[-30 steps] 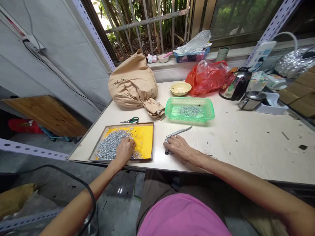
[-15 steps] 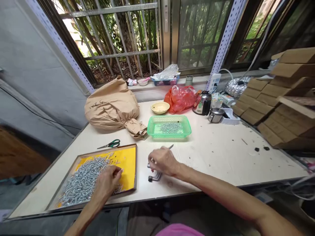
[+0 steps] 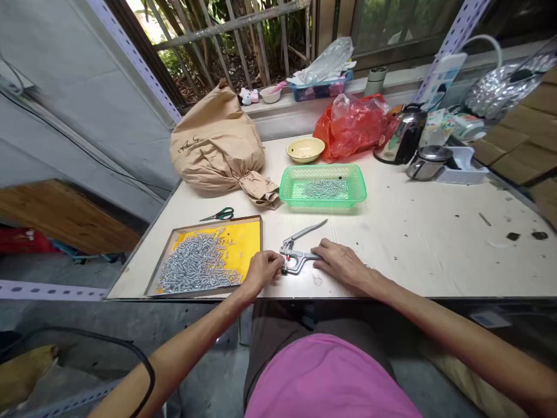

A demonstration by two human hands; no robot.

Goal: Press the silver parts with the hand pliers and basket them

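A metal hand press tool lies on the white table near its front edge, one long handle raised toward the back. My left hand is pinched at the tool's jaw end, fingers together on something too small to make out. My right hand rests on the tool's lower handle, fingers curled over it. Left of my hands a shallow tray with a yellow floor holds a heap of small silver metal pieces. A green plastic basket behind the tool holds more of the same pieces.
Green-handled scissors lie behind the tray. A tied brown paper sack, a yellow bowl, a red plastic bag, a kettle and a steel pot stand at the back. Cardboard boxes sit at the right.
My left hand left the tray of metal pieces and came to the tool's jaw. My right hand shifted along the tool to its lower handle. The camera tilted down again.
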